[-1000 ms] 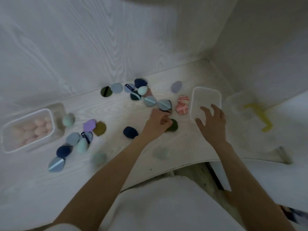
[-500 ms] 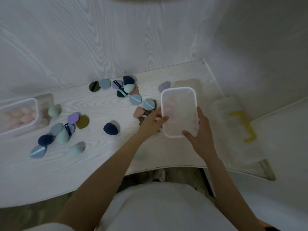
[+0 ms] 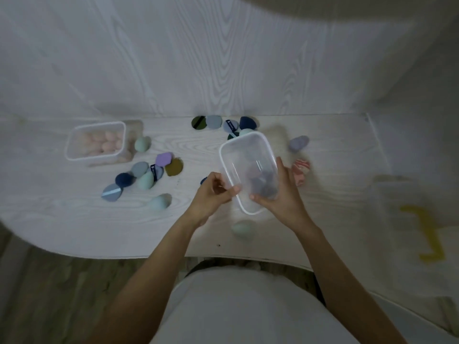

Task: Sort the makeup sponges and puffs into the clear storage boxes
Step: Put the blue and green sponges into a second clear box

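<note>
My right hand (image 3: 280, 194) grips the near right side of a clear storage box (image 3: 244, 157), lifted and tilted over the table's middle. My left hand (image 3: 213, 194) holds the box's left rim with thumb and fingers. Dark puffs show blurred through the box's bottom. A second clear box (image 3: 95, 141) at the left holds several pink sponges. Beside it lies a cluster of puffs and sponges: a purple one (image 3: 164, 158), an olive one (image 3: 173, 167), a navy one (image 3: 123, 179). More puffs (image 3: 213, 121) line the back edge. A red marbled sponge (image 3: 300, 170) lies right of the box.
A mint sponge (image 3: 242, 229) lies near the table's front edge, another (image 3: 160, 202) left of my left arm. A lilac sponge (image 3: 298, 143) sits at the right. A clear lid with a yellow clip (image 3: 427, 234) rests at the far right. A white wall rises behind.
My hands lifted the clear box from the right side and brought it over the table's middle, tilting it. My left hand moved from the puffs to the box's rim.
</note>
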